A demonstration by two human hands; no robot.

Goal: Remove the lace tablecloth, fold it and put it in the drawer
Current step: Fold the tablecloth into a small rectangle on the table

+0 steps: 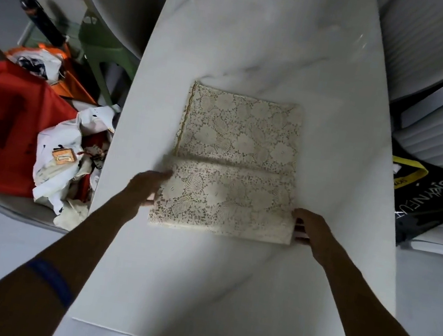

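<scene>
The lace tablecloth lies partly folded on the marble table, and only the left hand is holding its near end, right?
Not quite: the head view shows both hands on the lace tablecloth, left hand and right hand gripping its near corners. It does lie partly folded on the marble table.

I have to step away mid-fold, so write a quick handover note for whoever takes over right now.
Left hand: grips the near-left edge of the lace tablecloth.
Right hand: grips its near-right edge.
Tablecloth: off its spread, lying as a folded rectangle on the marble table, near part doubled over.
Done: removed, partly folded.
Left: finish folding, put it in the drawer, which is not in view.
</scene>
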